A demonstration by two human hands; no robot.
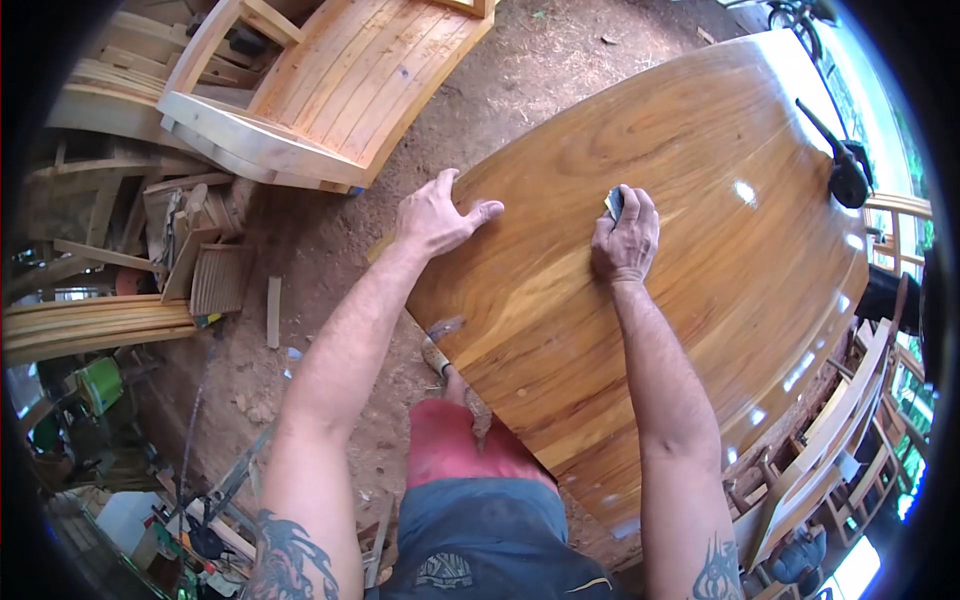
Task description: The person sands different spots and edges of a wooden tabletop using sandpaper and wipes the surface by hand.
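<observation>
A broad, glossy varnished wooden boat hull (520,290) lies before me, its grain running lengthwise. My right hand (627,235) is closed around a small folded piece of sandpaper (614,203), grey-blue with a pale edge, over the middle of the hull. Most of the sandpaper is hidden by the fingers. To the left, my left hand (440,215) is at the hull's near left edge, thumb and fingers apart, with nothing in it. Whether its fingertips touch the wood I cannot tell.
A second wooden boat (350,90) of pale planks stands at the upper left. Scrap wood (185,230) and stacked boards (100,325) line the left side. A black long-handled object (848,175) is by the hull's right edge. Curved timber strips (825,440) lie lower right.
</observation>
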